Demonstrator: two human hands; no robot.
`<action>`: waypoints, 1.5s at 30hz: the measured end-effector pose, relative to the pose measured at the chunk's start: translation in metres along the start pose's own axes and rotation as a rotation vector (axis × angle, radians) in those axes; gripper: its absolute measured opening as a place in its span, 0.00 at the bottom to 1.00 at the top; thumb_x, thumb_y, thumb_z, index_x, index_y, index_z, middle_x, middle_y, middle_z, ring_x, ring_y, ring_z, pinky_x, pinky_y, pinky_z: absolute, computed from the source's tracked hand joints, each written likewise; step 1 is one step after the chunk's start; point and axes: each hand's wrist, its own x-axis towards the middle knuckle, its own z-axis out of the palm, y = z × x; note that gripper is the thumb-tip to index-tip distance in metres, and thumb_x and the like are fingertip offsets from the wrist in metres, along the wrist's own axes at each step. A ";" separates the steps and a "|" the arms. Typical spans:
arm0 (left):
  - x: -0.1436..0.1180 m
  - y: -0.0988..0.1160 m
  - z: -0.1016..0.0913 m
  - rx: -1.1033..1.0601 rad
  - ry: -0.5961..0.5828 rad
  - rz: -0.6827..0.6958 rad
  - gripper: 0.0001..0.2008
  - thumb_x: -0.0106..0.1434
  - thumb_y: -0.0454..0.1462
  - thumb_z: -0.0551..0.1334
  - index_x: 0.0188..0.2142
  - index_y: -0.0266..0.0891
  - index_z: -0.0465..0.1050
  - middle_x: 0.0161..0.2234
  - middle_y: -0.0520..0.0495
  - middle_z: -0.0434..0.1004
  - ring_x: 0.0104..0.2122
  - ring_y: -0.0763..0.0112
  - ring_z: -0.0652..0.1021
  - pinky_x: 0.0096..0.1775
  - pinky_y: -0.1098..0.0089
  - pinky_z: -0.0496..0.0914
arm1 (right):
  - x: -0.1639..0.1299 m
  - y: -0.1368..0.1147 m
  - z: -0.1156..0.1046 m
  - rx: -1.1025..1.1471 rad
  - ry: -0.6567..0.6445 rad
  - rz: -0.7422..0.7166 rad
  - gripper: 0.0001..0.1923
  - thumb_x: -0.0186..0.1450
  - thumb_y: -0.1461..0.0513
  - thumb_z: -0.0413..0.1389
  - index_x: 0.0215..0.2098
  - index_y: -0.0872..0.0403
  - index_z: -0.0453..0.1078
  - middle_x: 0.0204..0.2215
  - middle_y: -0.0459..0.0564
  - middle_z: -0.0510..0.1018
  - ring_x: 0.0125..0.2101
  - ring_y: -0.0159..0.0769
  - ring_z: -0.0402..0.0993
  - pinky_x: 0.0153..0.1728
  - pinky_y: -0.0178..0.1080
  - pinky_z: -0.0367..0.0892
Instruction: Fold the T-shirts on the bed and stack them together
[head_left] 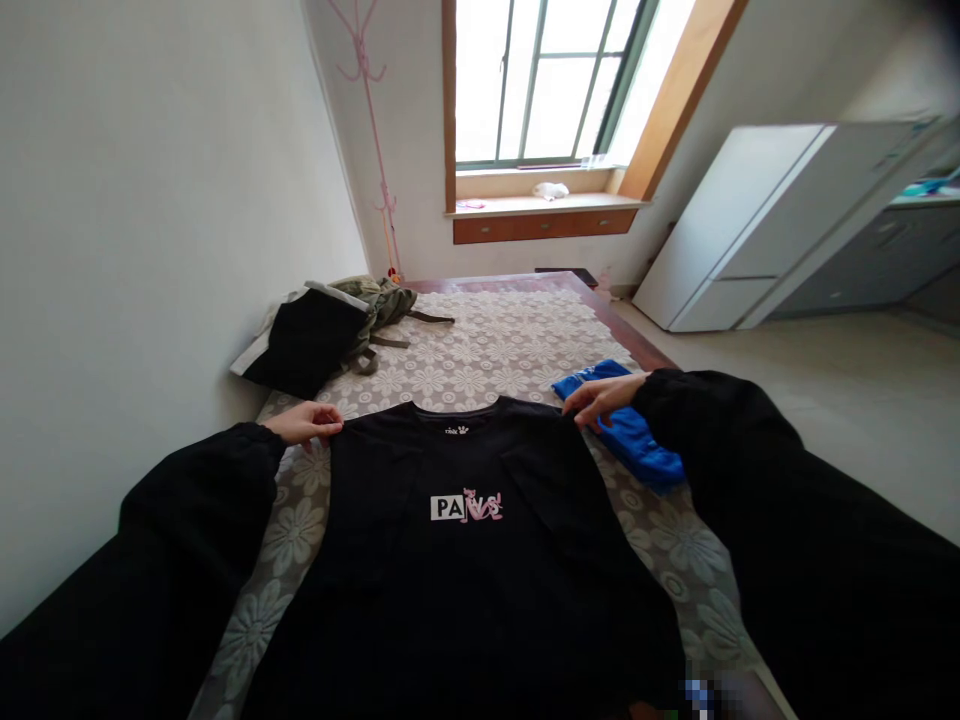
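A black T-shirt [465,590] with a "PAWS" print and a pink figure lies spread flat, front up, its neckline pointing away from me. My left hand [309,423] pinches the shirt's left shoulder edge. At the opposite shoulder, my right hand [600,400] grips the cloth between thumb and fingers. A folded blue garment [637,440] lies just beneath and beside my right hand, partly hidden by my hand and sleeve. The lower end of the shirt runs towards the bottom of the view.
Flower-patterned cloth [510,350] covers the table [622,320]. A black and white bag [315,335] and a green backpack [382,300] lie at the back left against the wall. Beyond stand a pink coat rack [369,110], a window sill [510,204] and a white fridge [772,220].
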 end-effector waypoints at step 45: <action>0.051 0.046 0.051 0.202 0.599 0.206 0.21 0.62 0.44 0.65 0.52 0.40 0.79 0.48 0.38 0.85 0.47 0.53 0.82 0.54 0.56 0.75 | 0.073 -0.038 0.048 -0.417 0.864 -0.250 0.20 0.65 0.60 0.60 0.55 0.53 0.72 0.52 0.60 0.82 0.53 0.51 0.78 0.57 0.50 0.71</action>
